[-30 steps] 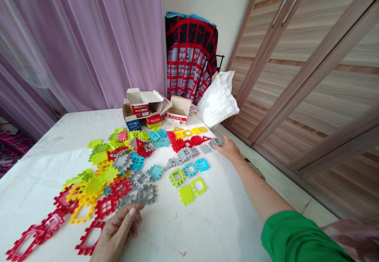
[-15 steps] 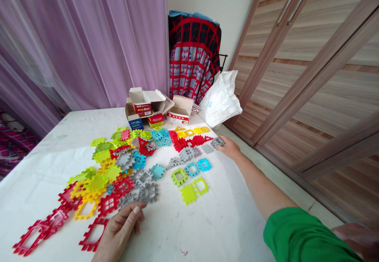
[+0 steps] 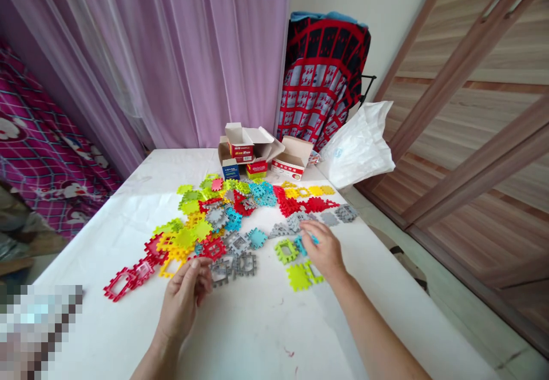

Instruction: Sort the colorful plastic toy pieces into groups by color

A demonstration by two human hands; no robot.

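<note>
My left hand (image 3: pixel 185 289) is over the near edge of the heap, its fingers loosely bent and nothing visible in them. Beside its fingertips lie grey notched interlocking tiles (image 3: pixel 247 264) and a red window tile (image 3: pixel 213 249). My right hand (image 3: pixel 325 251), fingers loosely spread, hovers over the sorted tiles with nothing visible in it. It partly hides blue tiles (image 3: pixel 300 245) and a lime-green frame tile (image 3: pixel 317 271). A solid lime-green tile (image 3: pixel 298 277) and a green frame tile (image 3: pixel 285 250) sit to its left. A grey tile (image 3: pixel 346 213) ends the grey row.
Mixed tiles lie heaped on the white-covered table (image 3: pixel 257 334). Red tiles (image 3: pixel 315 205) and yellow tiles (image 3: pixel 321 190) form rows farther back. Opened cardboard boxes (image 3: pixel 291 162) and a white plastic bag (image 3: pixel 360 145) stand at the far edge. A blurred patch (image 3: pixel 38 328) fills the lower left.
My right hand has let go of the grey tile at the row's right end and moved left and nearer, over the blue tiles. The view has turned left.
</note>
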